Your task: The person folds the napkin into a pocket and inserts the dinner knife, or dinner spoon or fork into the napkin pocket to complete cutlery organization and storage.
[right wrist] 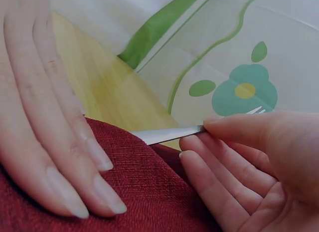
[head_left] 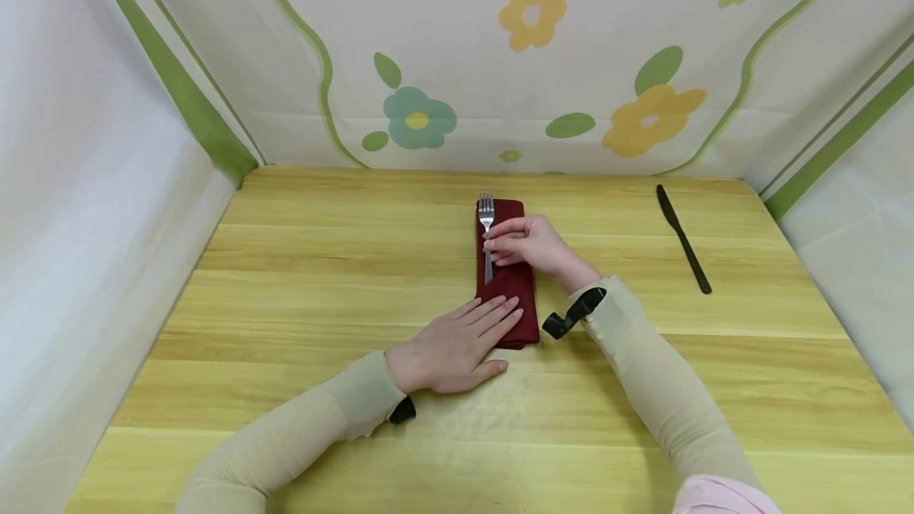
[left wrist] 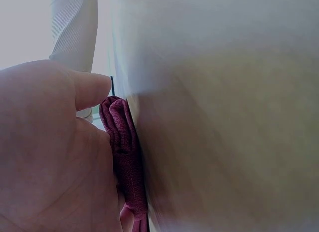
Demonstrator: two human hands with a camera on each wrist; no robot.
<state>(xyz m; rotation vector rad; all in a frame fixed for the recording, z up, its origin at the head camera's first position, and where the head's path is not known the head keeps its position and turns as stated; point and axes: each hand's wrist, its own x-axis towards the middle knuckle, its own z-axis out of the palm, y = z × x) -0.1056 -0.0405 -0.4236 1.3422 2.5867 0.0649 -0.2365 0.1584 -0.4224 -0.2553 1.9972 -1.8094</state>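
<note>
A dark red cloth napkin [head_left: 524, 300], folded into a long narrow strip, lies near the middle of the table. My right hand [head_left: 531, 244] pinches a silver fork [head_left: 488, 220] by its handle, tines pointing to the far side. In the right wrist view the handle's end [right wrist: 164, 134] goes in behind the napkin's folded edge [right wrist: 134, 142]. With fingers straight, my left hand [head_left: 457, 346] lies flat on the napkin's near part. The left wrist view shows the napkin's stacked layers [left wrist: 122, 137] beside that hand's palm [left wrist: 55, 152].
A black knife [head_left: 684, 240] lies slantwise on the wooden table [head_left: 321, 276], to the right of the napkin. Behind the table hangs a white cloth [head_left: 464, 14] printed with flowers, and more white cloth [head_left: 93, 141] closes off the sides.
</note>
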